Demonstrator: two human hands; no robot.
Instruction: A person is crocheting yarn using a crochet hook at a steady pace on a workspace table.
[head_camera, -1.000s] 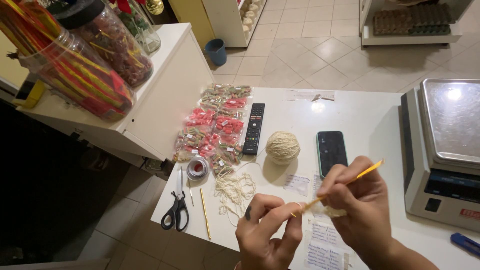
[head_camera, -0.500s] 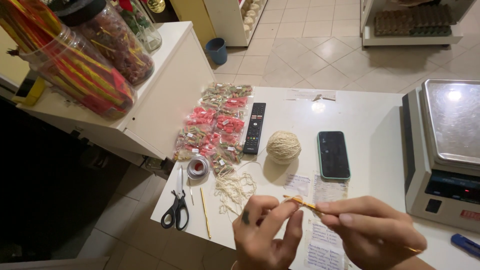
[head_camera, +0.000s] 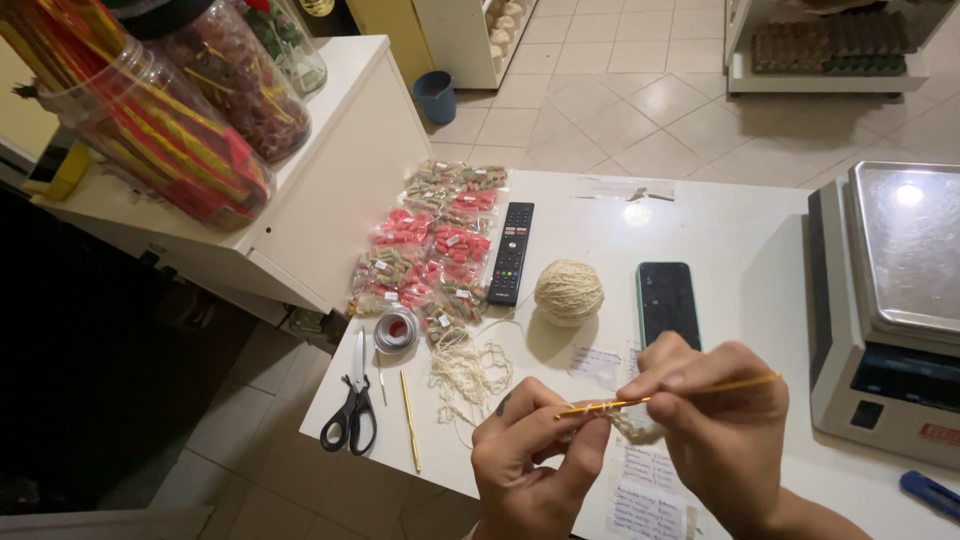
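Note:
My right hand grips a thin yellow crochet hook that lies nearly level, tip pointing left. My left hand pinches a small piece of cream crochet work at the hook's tip. Both hands hover over the near edge of the white table. A cream yarn ball sits just beyond them, with a loose tangle of the same yarn to the left of my left hand.
A black phone and a black remote flank the yarn ball. Bags of sweets, a tape roll, scissors and a second hook lie at left. A metal-topped scale stands at right, sweet jars on the counter.
My right hand swung the hook down to a low angle half a second ago, then brought it back up to nearly level. My left hand kept its pinch on the crochet work.

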